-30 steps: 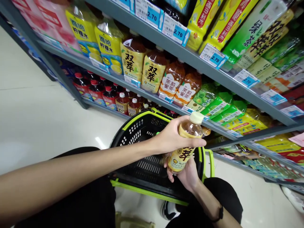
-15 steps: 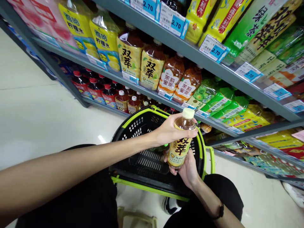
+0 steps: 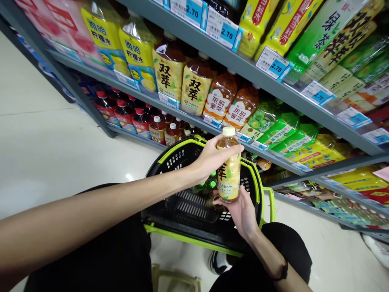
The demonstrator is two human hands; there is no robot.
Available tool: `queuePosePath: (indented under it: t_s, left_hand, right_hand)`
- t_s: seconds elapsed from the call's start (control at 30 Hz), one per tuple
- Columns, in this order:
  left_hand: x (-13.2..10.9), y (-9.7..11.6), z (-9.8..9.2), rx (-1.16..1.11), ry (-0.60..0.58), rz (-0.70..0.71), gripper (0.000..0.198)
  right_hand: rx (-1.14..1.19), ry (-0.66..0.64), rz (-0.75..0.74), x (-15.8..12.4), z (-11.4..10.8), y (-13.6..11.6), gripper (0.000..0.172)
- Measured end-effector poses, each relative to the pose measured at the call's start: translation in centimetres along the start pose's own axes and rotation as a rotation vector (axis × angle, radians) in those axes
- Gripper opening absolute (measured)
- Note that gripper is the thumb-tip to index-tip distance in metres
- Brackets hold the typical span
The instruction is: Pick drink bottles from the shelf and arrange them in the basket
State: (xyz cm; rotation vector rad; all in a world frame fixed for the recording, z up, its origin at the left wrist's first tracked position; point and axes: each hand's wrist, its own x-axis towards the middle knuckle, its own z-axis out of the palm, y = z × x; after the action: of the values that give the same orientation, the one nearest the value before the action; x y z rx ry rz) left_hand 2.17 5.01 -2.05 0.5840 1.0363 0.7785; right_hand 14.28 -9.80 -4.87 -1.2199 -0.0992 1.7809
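Apparently got partway: had bottle [image 3: 231, 174] lifted in both hands, over basket [image 3: 194, 223], capped. Had not yet set it down or let go with either hand. Had green-capped bottles [image 3: 212, 184] in basket already, partly hidden, just left of bottle in view. Clamped upper part with left hand [image 3: 214, 157], with thumb across front below cap [image 3: 229, 132]. Cupped base with right hand [image 3: 241, 213], with fingers curled underneath. Held long axis near vertical in view, with cap up toward shelf [image 3: 188, 38] and base toward right palm. Showed big lettering at label's left edge. Could not judge true tilt from above.
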Motion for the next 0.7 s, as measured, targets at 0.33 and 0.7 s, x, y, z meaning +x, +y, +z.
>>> queuePosePath:
  t_s: [0.33, 0.7]
  left_hand:
    - [-1.0, 0.7, 0.3, -0.158, -0.075, -0.147, 0.041]
    - [-0.8, 0.5, 0.4, 0.027, -0.268, 0.034, 0.034]
  right_hand:
    - [0.146, 0.000, 0.275, -0.3, 0.4, 1.2, 0.066]
    - [0.052, 0.073, 0.179, -0.5, 0.3, 0.7, 0.065]
